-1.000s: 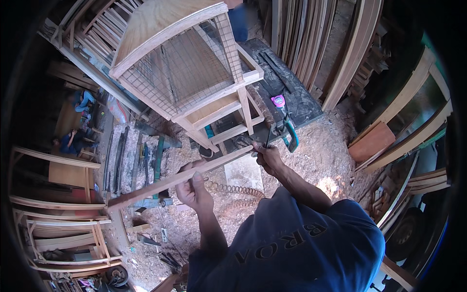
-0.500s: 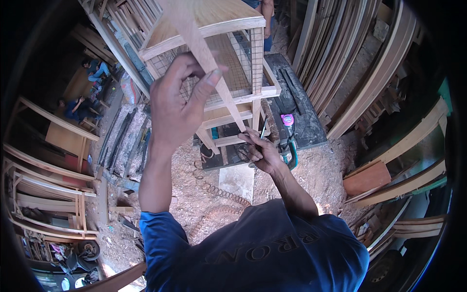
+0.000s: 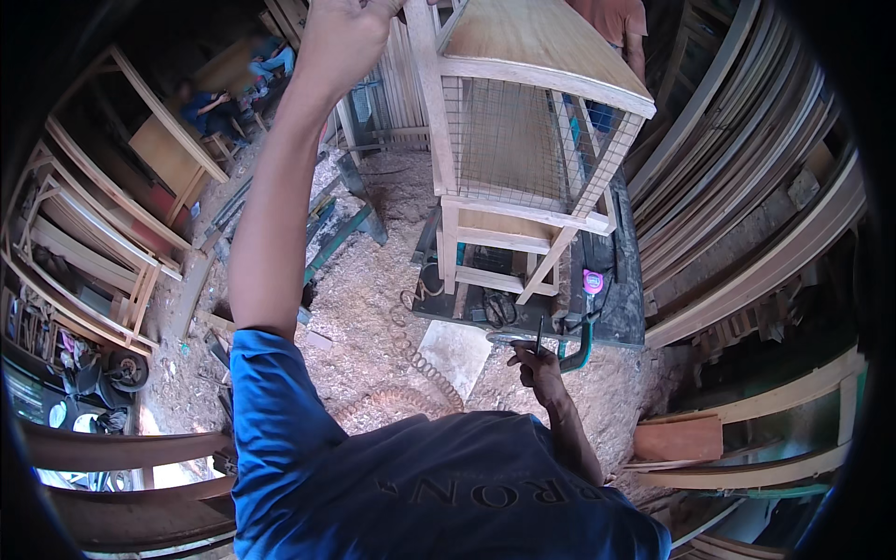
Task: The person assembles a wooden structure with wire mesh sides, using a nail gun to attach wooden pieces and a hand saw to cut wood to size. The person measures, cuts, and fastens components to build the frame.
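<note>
My left hand is raised at the top edge, its fingers closed on a pale wooden strip. The strip runs down along the left front edge of a wooden cage with wire mesh sides and a plywood top. Part of my left hand and the strip's upper end are cut off by the frame. Lower down, my right hand is closed around a thin dark pencil-like stick that points up. It is in front of the bench, apart from the cage.
The cage stands on a dark workbench. A pink tape measure and a green clamp are at its front right. A coiled hose lies on the shavings-covered floor. Long boards lean at right. A person stands behind the cage; others sit far left.
The strip has gone from slanting across the cage to upright along its left edge. My left hand has moved up; my right hand has let go of the strip's lower end and dropped lower.
</note>
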The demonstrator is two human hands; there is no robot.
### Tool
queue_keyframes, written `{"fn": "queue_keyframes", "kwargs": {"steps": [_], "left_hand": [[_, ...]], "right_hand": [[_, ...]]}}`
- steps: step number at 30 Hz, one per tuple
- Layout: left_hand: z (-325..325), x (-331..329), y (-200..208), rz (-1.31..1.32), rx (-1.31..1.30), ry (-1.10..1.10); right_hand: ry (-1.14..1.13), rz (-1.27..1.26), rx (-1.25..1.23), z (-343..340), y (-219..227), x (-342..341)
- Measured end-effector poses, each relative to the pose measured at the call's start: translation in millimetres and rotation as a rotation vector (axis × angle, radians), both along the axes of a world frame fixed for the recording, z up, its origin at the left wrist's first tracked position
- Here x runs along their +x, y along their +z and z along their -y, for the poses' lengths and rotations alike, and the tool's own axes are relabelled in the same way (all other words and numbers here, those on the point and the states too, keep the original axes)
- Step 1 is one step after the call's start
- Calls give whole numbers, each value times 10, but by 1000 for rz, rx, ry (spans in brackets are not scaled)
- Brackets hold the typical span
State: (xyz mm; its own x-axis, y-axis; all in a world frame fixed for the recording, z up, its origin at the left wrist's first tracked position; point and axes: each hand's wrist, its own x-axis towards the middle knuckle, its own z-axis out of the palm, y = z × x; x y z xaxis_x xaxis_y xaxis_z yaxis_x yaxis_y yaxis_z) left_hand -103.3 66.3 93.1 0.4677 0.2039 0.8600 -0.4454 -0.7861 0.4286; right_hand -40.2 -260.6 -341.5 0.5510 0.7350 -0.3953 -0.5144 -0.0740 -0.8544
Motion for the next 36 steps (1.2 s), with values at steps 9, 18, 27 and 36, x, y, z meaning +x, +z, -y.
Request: {"fn": "queue_keyframes", "kwargs": {"steps": [9,18,27,36], "left_hand": [[-176,95,-273,-85,-42,134],[-173,77,-272,-69,-32,128],[-353,54,-214,-227,-64,-6],[-427,85,-298,-296,-85,22]], "right_hand": [[42,-14,15,-49,-62,-317],[30,81,-61,-28,5,-390],[57,155,-25,-128,58,-397],[56,267,32,-301,299,-318]]}}
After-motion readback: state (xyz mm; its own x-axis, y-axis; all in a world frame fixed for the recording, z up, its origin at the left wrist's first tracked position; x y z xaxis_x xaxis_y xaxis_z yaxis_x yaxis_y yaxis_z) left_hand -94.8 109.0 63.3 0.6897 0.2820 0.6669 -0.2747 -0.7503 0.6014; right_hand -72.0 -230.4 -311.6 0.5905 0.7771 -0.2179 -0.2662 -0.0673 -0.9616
